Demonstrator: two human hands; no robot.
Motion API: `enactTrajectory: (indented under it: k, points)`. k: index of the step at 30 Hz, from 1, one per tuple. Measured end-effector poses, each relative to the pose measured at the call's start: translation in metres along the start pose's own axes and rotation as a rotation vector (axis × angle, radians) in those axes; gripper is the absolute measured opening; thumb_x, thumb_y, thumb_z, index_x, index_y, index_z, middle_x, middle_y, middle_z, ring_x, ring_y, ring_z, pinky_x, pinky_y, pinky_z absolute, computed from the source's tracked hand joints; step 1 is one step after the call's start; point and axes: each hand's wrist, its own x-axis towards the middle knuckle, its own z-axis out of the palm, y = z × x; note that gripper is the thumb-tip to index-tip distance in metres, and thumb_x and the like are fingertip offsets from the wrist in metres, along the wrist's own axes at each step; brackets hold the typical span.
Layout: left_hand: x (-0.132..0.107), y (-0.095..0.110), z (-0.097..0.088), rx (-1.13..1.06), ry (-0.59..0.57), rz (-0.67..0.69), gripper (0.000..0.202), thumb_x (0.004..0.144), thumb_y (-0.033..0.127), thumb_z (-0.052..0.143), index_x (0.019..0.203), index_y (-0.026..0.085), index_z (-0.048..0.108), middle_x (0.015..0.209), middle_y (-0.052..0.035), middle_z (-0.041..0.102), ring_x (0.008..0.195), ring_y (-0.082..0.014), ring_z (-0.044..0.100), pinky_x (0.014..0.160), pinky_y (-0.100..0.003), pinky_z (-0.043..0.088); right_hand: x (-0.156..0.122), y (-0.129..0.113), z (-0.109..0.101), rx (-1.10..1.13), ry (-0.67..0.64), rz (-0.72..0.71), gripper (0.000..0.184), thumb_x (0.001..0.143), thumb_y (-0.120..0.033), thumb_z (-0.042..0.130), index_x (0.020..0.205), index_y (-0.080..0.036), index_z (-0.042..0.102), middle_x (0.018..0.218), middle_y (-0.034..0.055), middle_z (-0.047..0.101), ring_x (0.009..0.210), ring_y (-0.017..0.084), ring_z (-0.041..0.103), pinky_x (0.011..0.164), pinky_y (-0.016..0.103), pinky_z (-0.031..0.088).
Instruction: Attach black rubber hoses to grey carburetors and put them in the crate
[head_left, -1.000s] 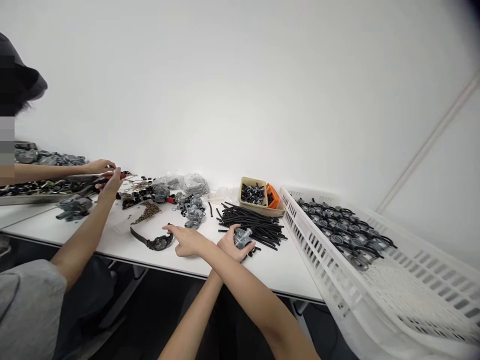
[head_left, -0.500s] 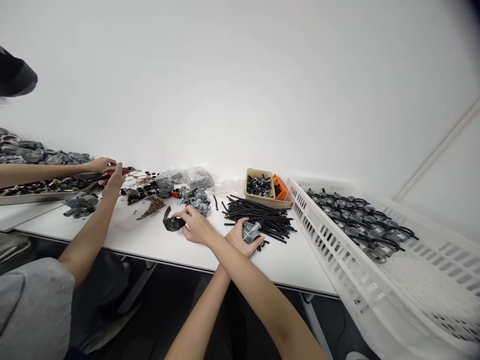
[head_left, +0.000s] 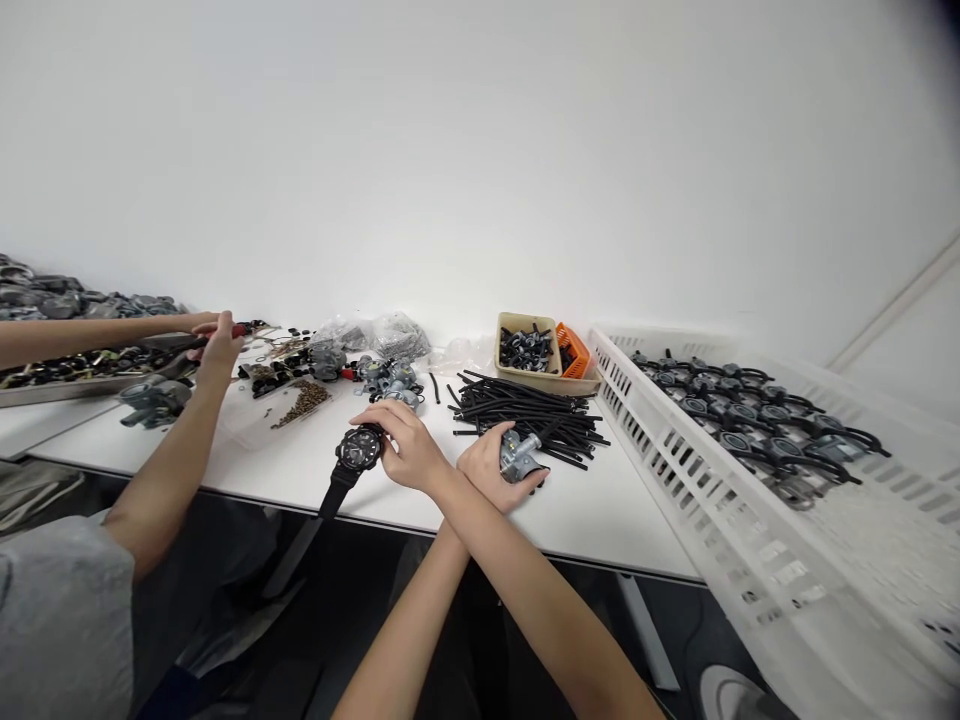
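Observation:
My forearms cross, the right one over the left. My right hand reaches to the left side and grips a black wristwatch by one strap. Its dial faces up and the other strap hangs down past the table's front edge. On the right side, my left hand is wrapped round a grey metal carburetor, just in front of a pile of black rubber hoses. More carburetors lie on the table behind my right hand.
At right stands a white plastic crate with rows of carburetors. A beige bin of small black parts and an orange basket stand behind the hoses. Brass pieces lie at left, where a co-worker's hands hold a red-handled tool.
The watch has turned so its dial faces up, and its free strap has swung down toward the table's front edge. My left hand still holds the carburetor. The view has shifted slightly.

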Motion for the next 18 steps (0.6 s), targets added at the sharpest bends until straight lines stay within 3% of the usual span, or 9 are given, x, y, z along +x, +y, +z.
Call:
enactTrajectory:
  k: [11,18]
  points:
    - [0.0009,-0.0030,0.0006,0.038,0.002,0.019,0.064,0.067,0.060,0.062,0.123,0.032,0.046,0.115,0.0015,0.064,0.104,-0.0240,0.062,0.089,-0.034,0.050,-0.0023,0.0002,0.0021,-0.006,-0.008,-0.061,0.049,0.071,0.003,0.033,0.107,-0.019,0.059,0.106,0.0079,0.062,0.107,0.017,0.055,0.097,0.035,0.042]
    - [0.0010,-0.0022,-0.0003,0.007,-0.023,0.004,0.066,0.068,0.059,0.062,0.124,0.028,0.047,0.116,-0.0002,0.064,0.105,-0.0265,0.061,0.090,-0.036,0.048,-0.0029,-0.0025,-0.0010,-0.048,-0.081,-0.009,0.051,0.073,0.003,0.032,0.110,-0.022,0.058,0.110,0.0059,0.061,0.109,0.018,0.054,0.097,0.036,0.042]
